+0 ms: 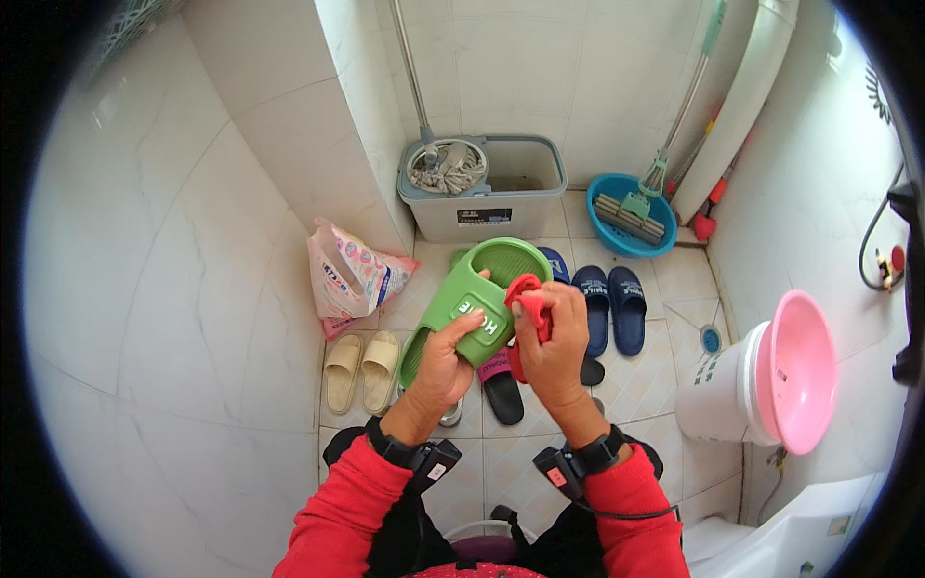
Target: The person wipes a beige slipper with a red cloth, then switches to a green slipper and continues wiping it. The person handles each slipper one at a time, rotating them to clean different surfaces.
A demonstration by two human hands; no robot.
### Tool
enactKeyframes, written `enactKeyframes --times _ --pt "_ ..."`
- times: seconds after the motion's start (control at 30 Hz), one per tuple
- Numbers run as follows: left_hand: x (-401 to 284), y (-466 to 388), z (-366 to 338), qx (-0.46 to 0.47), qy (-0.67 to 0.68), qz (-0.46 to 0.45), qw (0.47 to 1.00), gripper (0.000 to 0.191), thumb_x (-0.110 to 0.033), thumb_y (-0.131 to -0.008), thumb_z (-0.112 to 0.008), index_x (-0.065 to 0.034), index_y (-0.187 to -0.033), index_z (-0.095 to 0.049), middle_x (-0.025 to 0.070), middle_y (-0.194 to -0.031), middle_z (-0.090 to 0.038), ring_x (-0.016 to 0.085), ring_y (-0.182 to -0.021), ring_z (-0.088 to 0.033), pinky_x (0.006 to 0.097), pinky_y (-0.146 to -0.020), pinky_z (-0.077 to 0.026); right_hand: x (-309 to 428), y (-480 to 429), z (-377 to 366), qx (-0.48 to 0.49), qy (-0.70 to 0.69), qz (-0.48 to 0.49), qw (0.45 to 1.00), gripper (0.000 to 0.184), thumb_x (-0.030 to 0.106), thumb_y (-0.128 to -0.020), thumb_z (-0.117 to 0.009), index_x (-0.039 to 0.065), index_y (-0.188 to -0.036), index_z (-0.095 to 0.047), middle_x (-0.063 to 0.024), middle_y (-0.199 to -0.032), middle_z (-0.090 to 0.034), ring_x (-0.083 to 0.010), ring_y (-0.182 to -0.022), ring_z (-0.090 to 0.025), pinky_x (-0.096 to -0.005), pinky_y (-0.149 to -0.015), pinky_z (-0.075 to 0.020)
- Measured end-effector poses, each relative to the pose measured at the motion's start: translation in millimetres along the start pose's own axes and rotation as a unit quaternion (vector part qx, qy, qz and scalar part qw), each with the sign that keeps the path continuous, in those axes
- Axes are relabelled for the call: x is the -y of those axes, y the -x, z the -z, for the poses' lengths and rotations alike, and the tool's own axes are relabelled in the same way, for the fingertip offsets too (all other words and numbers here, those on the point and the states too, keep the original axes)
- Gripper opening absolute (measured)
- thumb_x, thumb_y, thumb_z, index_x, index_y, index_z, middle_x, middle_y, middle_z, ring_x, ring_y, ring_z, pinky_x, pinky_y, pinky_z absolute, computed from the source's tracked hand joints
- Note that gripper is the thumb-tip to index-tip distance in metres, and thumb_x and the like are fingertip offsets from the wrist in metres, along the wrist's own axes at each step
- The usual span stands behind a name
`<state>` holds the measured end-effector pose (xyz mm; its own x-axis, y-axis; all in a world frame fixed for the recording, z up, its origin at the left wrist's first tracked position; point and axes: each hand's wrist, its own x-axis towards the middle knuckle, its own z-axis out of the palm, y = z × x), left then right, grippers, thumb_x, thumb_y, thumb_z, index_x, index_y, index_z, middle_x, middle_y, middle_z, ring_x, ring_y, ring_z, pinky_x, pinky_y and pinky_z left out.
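Note:
A green slide slipper [442,309] with raised white lettering on its strap is held up in front of me, tilted. My left hand [449,361] grips it across the strap, thumb on top, with a fingertip showing inside the foot opening. In my right hand [555,339] is a bunched red cloth [526,289], pressed against the slipper's right edge near the strap. Below them on the floor, partly hidden by my hands, lies a black slipper with a magenta strap [496,365].
Beige slippers [379,368] stand at left beside a plastic bag [354,278]; navy slippers [626,311] at right. A mop bucket [477,217] and a blue basin [600,235] holding a sponge mop [632,217] line the back wall. A white bucket [715,394] bears a pink basin [802,368].

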<state>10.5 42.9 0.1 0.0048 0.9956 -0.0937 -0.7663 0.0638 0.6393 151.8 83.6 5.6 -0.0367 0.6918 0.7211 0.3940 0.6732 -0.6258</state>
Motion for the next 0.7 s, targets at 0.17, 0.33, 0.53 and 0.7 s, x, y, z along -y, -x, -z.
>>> enactKeyframes --times 0.17,0.33,0.53,0.7 --pt "0.4 -2.6 2.5 0.003 0.061 -0.007 0.998 0.051 -0.017 -0.101 -0.050 -0.0074 -0.150 -0.040 0.0154 -0.141 -0.054 0.026 -0.128 -0.055 0.0421 -0.112 -0.041 10.3 12.6 -4.8 0.012 0.012 0.046 0.999 0.024 0.009 -0.080 -0.077 0.008 -0.100 -0.064 -0.0128 -0.105 -0.061 -0.0318 -0.094 -0.057 -0.0393 -0.081 -0.0481" --pt "0.2 -3.7 5.3 0.010 0.097 0.013 0.995 0.052 -0.018 -0.100 -0.050 -0.0094 -0.151 -0.039 0.0153 -0.140 -0.055 0.028 -0.127 -0.056 0.0441 -0.110 -0.043 9.2 11.7 -5.0 0.024 0.023 0.070 0.997 0.027 0.009 -0.078 -0.078 0.010 -0.101 -0.065 -0.0116 -0.107 -0.062 -0.0318 -0.096 -0.058 -0.0405 -0.082 -0.0487" --pt "2.8 -0.9 5.9 0.015 0.045 0.032 0.998 0.053 -0.018 -0.100 -0.052 -0.0095 -0.150 -0.040 0.0151 -0.138 -0.057 0.029 -0.123 -0.060 0.0443 -0.106 -0.048 -14.6 -15.5 7.9 -0.078 0.059 -0.006 0.995 0.017 0.012 -0.087 -0.073 0.005 -0.099 -0.063 -0.0148 -0.104 -0.061 -0.0335 -0.098 -0.058 -0.0413 -0.087 -0.0475" --pt "-0.7 -1.8 6.4 0.024 0.075 0.022 0.997 0.052 -0.019 -0.100 -0.053 -0.0102 -0.149 -0.042 0.0144 -0.136 -0.058 0.027 -0.122 -0.060 0.0442 -0.106 -0.047 -11.7 -9.6 1.8 -0.046 0.017 -0.013 0.999 0.019 0.013 -0.087 -0.074 0.005 -0.100 -0.062 -0.0148 -0.102 -0.059 -0.0324 -0.098 -0.058 -0.0402 -0.087 -0.0474"
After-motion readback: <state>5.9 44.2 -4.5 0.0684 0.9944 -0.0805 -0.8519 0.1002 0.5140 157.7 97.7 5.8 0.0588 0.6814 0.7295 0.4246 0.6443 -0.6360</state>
